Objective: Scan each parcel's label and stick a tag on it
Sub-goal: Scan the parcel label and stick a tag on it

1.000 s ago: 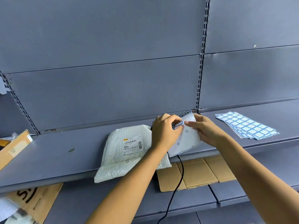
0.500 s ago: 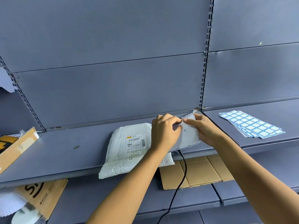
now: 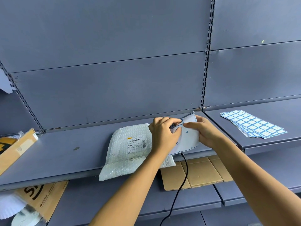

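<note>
A white bubble-wrap parcel [image 3: 123, 154] lies on the grey shelf [image 3: 57, 154], its printed shipping label [image 3: 136, 143] facing up. Just right of it, both hands hold a mostly bare white tag sheet [image 3: 187, 139] with blue outlines. My left hand [image 3: 164, 134] grips the sheet's left part, fingers curled over a written tag at its upper edge. My right hand [image 3: 206, 132] pinches the same spot from the right. A black cable [image 3: 182, 173] hangs down from under my hands; what it connects to is hidden.
A stack of blue-and-white tag sheets [image 3: 254, 123] lies on the shelf to the right. Flattened cardboard [image 3: 197, 173] rests on the lower shelf. A cardboard box [image 3: 14, 149] sits at the far left, and another printed carton [image 3: 40, 198] lies below it.
The hands and sheet stay in about the same place; the fingers have drawn closer together at the sheet's upper edge. The camera shifted slightly.
</note>
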Motion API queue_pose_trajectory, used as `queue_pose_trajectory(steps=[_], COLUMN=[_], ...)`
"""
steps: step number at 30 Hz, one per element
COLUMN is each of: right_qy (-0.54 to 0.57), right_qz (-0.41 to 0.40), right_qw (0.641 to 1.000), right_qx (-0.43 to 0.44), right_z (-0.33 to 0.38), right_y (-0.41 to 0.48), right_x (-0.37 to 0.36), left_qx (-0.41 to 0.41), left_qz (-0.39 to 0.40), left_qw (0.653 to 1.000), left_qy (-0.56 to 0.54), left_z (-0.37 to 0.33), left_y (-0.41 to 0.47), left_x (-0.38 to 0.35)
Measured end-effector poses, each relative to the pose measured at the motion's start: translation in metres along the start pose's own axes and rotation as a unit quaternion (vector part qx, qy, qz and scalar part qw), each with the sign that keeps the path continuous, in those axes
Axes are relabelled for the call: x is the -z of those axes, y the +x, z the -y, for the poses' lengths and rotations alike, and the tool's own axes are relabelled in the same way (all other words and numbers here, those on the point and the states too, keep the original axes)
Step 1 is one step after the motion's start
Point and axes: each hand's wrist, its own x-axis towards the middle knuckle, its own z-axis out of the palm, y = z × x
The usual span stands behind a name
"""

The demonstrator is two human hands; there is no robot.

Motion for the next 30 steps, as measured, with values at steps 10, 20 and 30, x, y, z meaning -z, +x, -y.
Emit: queue_pose_trajectory(steps=[10, 20, 30], right_qy=[-0.022, -0.055, -0.059], right_qz=[-0.009, 0.008, -0.008], right_qw=[0.999, 0.998, 0.997], right_qx=[0.03, 0.037, 0.046], right_z=[-0.006, -0.01, -0.008], right_y=[0.005, 0.006, 0.004], right_x=[0.005, 0.008, 0.012], left_qx=[-0.006, -0.119, -0.091], left_qz=[-0.016, -0.045, -0.047], left_qw=[0.999, 0.985, 0.99], left_qy=[0.043, 0.119, 0.093], left_z=[0.001, 0.01, 0.006], left_y=[0.005, 0.01, 0.01], left_x=[0.001, -0.002, -0.007])
